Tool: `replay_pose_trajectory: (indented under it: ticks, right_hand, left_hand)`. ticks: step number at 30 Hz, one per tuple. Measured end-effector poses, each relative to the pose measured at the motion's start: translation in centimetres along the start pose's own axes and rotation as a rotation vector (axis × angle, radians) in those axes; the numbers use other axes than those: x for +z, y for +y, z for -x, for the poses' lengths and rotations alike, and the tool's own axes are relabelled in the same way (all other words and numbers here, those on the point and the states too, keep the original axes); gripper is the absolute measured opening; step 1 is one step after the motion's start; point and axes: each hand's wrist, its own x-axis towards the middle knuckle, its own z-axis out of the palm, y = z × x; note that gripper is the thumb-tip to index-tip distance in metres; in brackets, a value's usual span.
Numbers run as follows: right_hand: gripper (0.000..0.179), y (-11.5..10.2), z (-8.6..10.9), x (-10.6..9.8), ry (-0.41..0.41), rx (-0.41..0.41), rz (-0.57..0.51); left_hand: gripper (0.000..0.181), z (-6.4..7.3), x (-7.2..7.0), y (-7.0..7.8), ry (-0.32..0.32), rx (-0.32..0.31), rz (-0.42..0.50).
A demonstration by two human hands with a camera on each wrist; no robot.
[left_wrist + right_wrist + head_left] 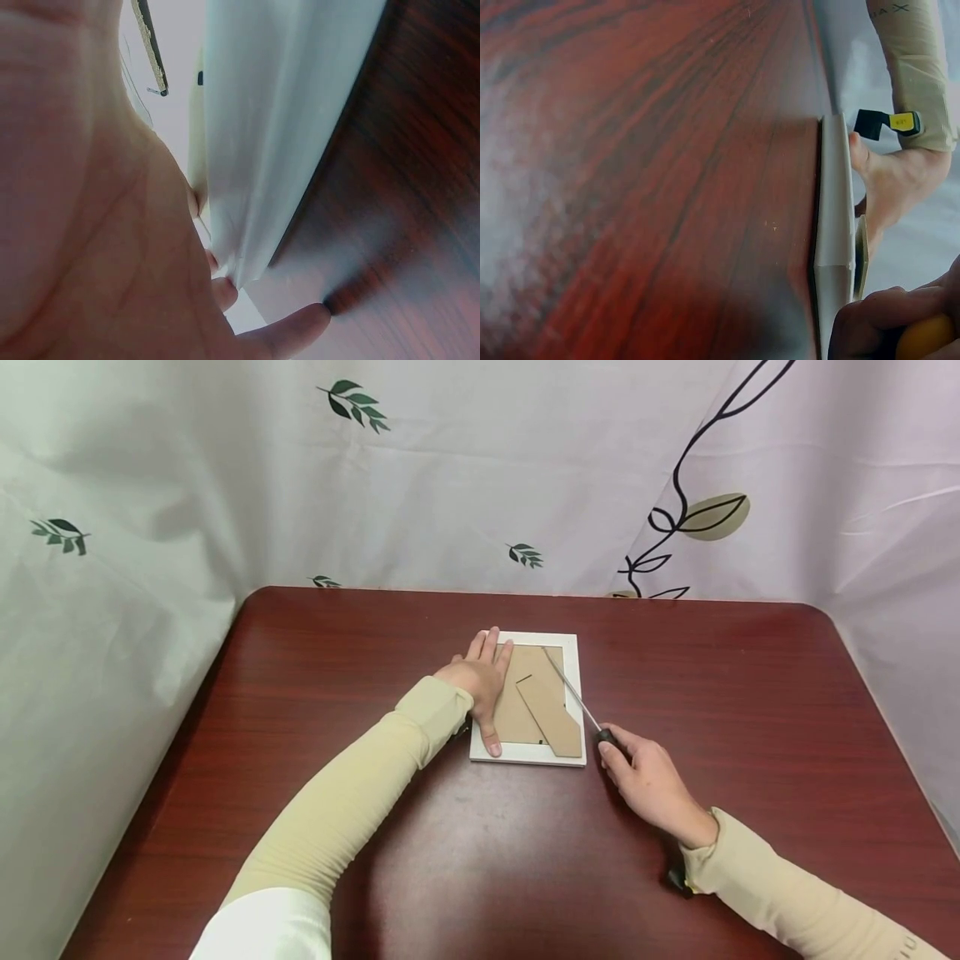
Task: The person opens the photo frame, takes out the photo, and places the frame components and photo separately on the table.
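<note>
A white picture frame lies back side up on the table, its brown backing board and slanted easel leg showing. My left hand rests spread over the frame's left side, thumb near the bottom edge and fingers near the top. In my right hand, just off the frame's right side, I grip a screwdriver by its dark handle. Its metal shaft slants across the right border, with the tip at the board's upper right corner. The right wrist view shows the handle's yellow end.
The dark red wooden table has rounded far corners. A pale curtain with leaf prints hangs behind it and along both sides. A dark strap piece with a yellow label sits at the left wrist.
</note>
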Motion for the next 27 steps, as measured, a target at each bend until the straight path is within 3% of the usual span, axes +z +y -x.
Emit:
replay_pose_trajectory:
  ticks: [11,27]
  right_hand:
    - [0.029,-0.28,-0.09,0.33,0.021,-0.017,0.051]
    - [0.017,-0.52,0.10,0.51,0.016,-0.010,0.028]
  left_hand:
    - [0.172,0.08,0.02,0.14,0.001,0.003,-0.009]
    - [0.171,0.12,-0.05,0.08,-0.004,0.000,-0.005]
